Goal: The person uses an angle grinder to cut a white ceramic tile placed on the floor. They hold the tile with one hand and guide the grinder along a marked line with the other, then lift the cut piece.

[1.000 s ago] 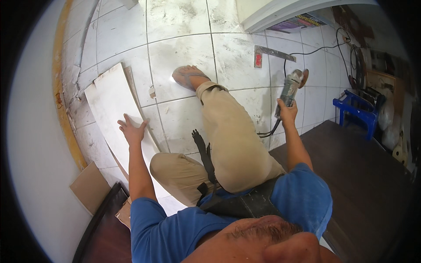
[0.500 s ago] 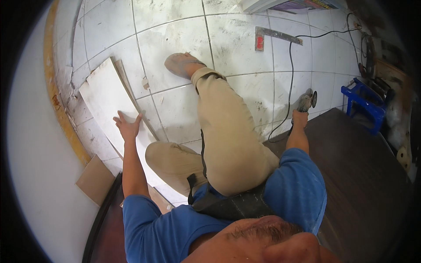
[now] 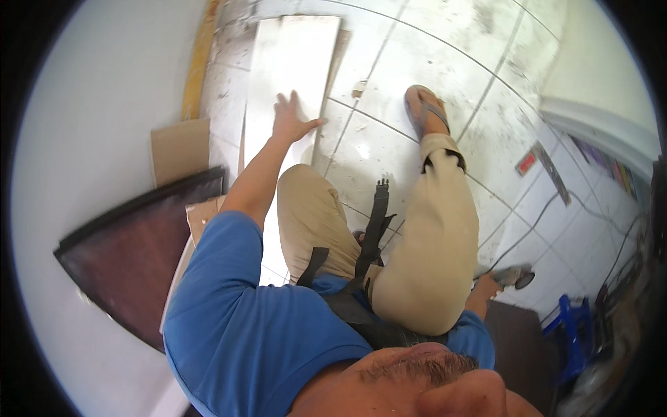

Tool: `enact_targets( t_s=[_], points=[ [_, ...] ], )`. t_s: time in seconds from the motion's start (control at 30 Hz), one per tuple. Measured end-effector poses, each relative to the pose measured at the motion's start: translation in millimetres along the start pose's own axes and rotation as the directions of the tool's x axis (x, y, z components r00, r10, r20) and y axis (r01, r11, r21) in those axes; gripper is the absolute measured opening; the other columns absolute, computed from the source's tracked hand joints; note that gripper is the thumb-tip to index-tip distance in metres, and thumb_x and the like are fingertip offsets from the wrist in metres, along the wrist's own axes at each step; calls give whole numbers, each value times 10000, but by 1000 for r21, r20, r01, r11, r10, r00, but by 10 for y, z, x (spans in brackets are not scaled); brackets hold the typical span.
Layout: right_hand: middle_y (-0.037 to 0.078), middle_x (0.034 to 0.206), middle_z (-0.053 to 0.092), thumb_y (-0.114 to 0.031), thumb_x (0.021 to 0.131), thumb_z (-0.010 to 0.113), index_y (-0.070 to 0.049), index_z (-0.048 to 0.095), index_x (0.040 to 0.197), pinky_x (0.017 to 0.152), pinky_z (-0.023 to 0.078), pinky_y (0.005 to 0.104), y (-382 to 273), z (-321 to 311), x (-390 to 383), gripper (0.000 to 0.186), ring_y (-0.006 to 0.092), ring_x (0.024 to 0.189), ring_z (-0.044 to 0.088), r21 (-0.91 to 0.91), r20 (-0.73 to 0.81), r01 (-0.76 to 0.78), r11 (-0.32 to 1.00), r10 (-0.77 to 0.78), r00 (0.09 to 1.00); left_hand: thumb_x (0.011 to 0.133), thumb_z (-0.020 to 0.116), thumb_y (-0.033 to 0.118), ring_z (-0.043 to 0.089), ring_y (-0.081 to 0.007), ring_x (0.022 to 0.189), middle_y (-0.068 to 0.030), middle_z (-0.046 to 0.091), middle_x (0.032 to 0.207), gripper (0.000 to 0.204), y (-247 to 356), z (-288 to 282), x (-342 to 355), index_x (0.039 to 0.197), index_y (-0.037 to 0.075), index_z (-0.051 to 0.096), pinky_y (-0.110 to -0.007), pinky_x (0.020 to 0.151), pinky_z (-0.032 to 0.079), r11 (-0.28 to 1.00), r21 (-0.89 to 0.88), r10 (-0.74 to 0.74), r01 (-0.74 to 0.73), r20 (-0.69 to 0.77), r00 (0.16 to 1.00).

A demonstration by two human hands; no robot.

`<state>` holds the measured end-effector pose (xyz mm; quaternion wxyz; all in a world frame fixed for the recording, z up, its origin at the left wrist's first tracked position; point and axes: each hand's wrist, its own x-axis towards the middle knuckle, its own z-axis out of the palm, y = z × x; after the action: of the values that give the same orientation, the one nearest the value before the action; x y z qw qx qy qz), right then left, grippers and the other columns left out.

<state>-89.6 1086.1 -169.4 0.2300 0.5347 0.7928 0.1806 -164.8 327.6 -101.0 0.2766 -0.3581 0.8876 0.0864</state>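
My left hand (image 3: 294, 125), fingers spread, rests on a long white board (image 3: 295, 59) lying on the tiled floor, with the thumb reaching its right edge. A thin brown strip (image 3: 338, 52) shows from under that edge. Out to the right, beside my raised knee, my right hand (image 3: 488, 284) is closed round the body of an angle grinder (image 3: 513, 276). The grinder's dark round disc (image 3: 525, 280) points away from me, and a cord runs off near it. Whether the disc spins cannot be made out.
A metal try square (image 3: 549, 174) with a red patch lies on the floor at right. Near the grinder stands a blue plastic stool (image 3: 575, 333). Brown cardboard (image 3: 179, 149) and a dark red panel (image 3: 139, 260) lean at the left wall. A yellow level (image 3: 199, 59) stretches along it.
My view has swung to the left, so the floor things appear turned and shifted right. My left hand still lies spread on the board; my right hand keeps hold of the angle grinder.
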Motion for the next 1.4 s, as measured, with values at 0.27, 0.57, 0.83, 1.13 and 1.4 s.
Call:
enact_targets(
  t_s=[0.27, 0.57, 0.83, 1.13, 1.4],
  points=[
    [261, 1326, 607, -534, 955, 669, 46, 431, 1516, 978, 544, 456, -185, 2, 52, 841, 369, 1194, 650, 1, -4, 142, 990, -142, 990, 713, 782, 773, 121, -495, 1570, -290, -2, 1710, 1366, 36, -18, -85, 1685, 172, 33, -490, 1266, 287, 993, 53, -109, 104, 89, 990],
    [257, 1313, 611, -457, 989, 657, 33, 445, 1520, 978, 537, 441, -562, 88, 18, 753, 363, 1194, 642, 214, 0, 493, 843, -505, 863, 700, 818, 727, 119, -492, 1572, -279, -3, 1714, 1358, 134, -69, -71, 1685, 174, 65, -507, 1249, 319, 994, -21, -109, 112, 95, 990],
    [236, 1340, 630, -238, 1067, 558, 42, 546, 1447, 983, 517, 378, -2918, -1615, -1624, 472, 337, 1184, 644, 684, -280, 724, -94, -950, 141, 693, 871, 635, 105, -440, 1590, -226, -8, 1733, 1317, 63, -98, -211, 1682, 195, 121, -630, 1157, 402, 977, -126, -165, 174, 83, 983],
    [215, 1138, 733, -149, 1000, 594, -68, 629, 1380, 826, 577, 395, -5779, -2606, -4169, 390, 317, 916, 727, 656, -92, 559, -507, -789, -608, 702, 849, 677, 162, -447, 1577, -256, 52, 1721, 1315, -25, -87, -99, 1675, 145, 143, -536, 1200, 386, 947, -247, -216, 206, -15, 976],
    [142, 935, 737, -103, 907, 608, -77, 529, 1493, 604, 554, 358, -6344, -3074, -5171, 592, 210, 659, 688, 579, 489, 704, -410, -516, -703, 674, 874, 677, 268, -458, 1540, -343, 181, 1665, 1384, -676, -249, 367, 1639, -10, 160, -454, 1249, 310, 795, -466, -502, 389, -145, 853]
  ],
)
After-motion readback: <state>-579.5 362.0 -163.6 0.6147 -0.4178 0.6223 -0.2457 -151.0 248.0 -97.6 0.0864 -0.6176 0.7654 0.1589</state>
